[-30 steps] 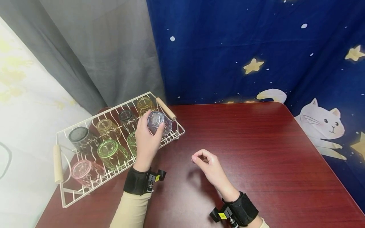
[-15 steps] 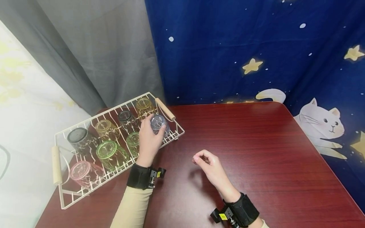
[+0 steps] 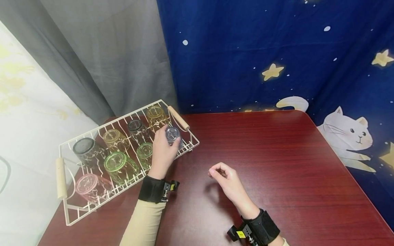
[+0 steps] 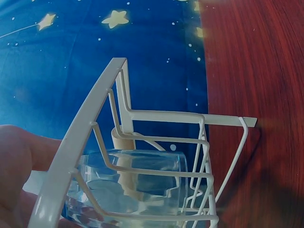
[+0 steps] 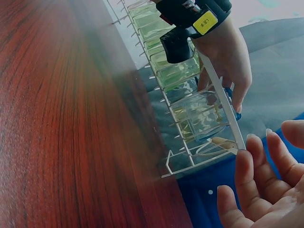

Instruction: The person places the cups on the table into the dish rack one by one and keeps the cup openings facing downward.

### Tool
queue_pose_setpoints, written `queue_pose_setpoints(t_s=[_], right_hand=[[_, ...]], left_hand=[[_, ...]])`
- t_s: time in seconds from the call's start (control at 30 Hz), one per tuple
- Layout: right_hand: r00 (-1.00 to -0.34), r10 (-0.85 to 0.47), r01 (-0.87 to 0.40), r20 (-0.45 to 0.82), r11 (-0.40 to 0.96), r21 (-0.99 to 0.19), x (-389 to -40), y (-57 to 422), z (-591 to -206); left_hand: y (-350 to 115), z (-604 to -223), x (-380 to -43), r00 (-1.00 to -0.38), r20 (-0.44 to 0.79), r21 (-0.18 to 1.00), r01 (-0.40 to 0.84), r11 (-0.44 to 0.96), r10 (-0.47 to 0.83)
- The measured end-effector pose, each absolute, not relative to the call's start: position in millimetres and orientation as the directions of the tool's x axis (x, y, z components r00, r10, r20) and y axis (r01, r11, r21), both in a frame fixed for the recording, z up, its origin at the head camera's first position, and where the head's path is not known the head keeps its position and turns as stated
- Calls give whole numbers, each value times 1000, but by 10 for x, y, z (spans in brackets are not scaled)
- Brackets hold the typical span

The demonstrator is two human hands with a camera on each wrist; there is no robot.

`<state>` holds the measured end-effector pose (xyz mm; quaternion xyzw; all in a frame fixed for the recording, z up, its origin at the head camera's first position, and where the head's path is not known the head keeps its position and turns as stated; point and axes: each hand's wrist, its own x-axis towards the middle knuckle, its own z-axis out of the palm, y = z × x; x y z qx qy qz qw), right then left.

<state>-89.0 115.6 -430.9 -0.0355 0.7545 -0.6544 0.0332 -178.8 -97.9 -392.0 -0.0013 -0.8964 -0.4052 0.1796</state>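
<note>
My left hand (image 3: 164, 150) holds a clear bluish drinking glass (image 3: 173, 134) by its base, thumb on one side and fingers on the other. The glass is upside down inside the right front corner of a white wire rack (image 3: 92, 209). From the left wrist, the glass's side (image 4: 142, 187) shows behind the rack's wires, its rim down near the bottom wires. Over the table to the right hovers my right hand (image 3: 230, 181), its fingers loosely bent, with nothing held. In the right wrist view those fingers (image 5: 244, 175) overlap the rack's end.
Several upturned glasses fill the rack: pink (image 3: 92, 187), large green (image 3: 121, 167), small green (image 3: 144, 153), dark grey (image 3: 87, 150), smaller grey (image 3: 138, 131) and amber (image 3: 157, 118). Wooden handles (image 3: 178, 118) sit at both ends. Curtains (image 3: 231, 61) hang behind the red-brown table (image 3: 277, 164).
My left hand has lowered the bluish glass into the rack's right front corner, shifting slightly right and toward me. The right hand has barely moved.
</note>
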Motion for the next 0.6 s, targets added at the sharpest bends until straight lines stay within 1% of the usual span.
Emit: queue_pose_setpoints(t_s=[0.37,0.6], right_hand=[[-995,-102,-30,16,139,-990,-888,1166,-4314],[-997,-82,-10,0,118,-993,-888,1179,-4309]], left_hand=[[-975,-3899,-1766,-950,285,706,119,698,-126],[-974,-3915,-1762,-957,263,695,100,712,-123]])
